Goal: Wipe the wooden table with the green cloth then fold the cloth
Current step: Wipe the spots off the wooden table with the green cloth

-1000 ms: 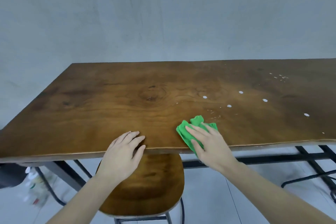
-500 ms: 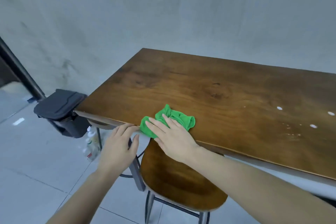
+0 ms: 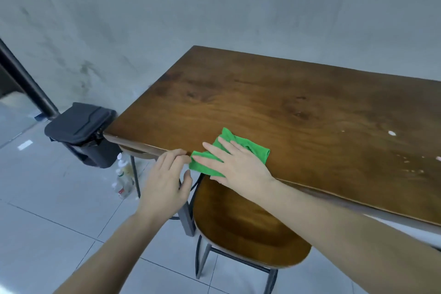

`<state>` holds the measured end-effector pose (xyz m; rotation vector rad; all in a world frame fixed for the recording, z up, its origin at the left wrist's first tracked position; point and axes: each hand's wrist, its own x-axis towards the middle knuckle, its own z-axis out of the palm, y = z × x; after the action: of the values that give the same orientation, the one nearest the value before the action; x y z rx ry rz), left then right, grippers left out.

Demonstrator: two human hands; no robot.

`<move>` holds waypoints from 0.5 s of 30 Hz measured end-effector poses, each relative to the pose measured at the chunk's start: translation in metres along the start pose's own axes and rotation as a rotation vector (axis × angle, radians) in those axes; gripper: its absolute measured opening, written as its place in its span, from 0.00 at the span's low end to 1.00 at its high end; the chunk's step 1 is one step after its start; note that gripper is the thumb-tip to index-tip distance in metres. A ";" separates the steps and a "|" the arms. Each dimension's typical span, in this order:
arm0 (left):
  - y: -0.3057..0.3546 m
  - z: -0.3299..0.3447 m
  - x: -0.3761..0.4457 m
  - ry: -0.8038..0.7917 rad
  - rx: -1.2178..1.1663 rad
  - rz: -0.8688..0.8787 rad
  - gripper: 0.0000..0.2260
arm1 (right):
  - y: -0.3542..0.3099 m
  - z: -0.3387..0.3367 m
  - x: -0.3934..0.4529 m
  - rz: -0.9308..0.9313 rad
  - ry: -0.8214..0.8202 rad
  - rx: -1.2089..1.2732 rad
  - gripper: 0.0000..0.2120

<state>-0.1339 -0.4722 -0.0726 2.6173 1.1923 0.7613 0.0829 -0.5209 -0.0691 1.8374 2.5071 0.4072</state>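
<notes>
**Q:** Which step are you on?

**A:** Wiping, I judge. My right hand [image 3: 235, 164] lies flat on the green cloth [image 3: 254, 149], fingers straight and spread, pressing it down; nothing curled round it. The cloth sits bunched at the bench [image 3: 262, 93] near edge, lower centre of frame, one corner over the lip.

**Q:** And the left?

**A:** Left hand [image 3: 167, 178] is just beside the cloth at the bench edge, fingertips on the lip, grip loose and holding nothing.

**Q:** Next move?

**A:** White specks [image 3: 391, 133] remain toward the right of frame. I'd sweep the cloth that way under steady flat pressure, keeping it on the wood. Folding not yet begun.
</notes>
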 end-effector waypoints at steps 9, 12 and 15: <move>0.137 0.054 0.016 -0.101 -0.023 0.261 0.12 | 0.093 -0.005 -0.185 0.097 -0.038 -0.074 0.33; 0.188 0.073 0.016 -0.131 -0.021 0.331 0.12 | 0.124 -0.008 -0.255 0.139 -0.061 -0.100 0.33; 0.233 0.086 0.015 -0.160 -0.007 0.367 0.12 | 0.154 -0.012 -0.326 0.201 -0.078 -0.137 0.30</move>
<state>0.0713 -0.6118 -0.0591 2.8642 0.6748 0.5922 0.3279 -0.7864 -0.0732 2.0146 2.1942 0.4875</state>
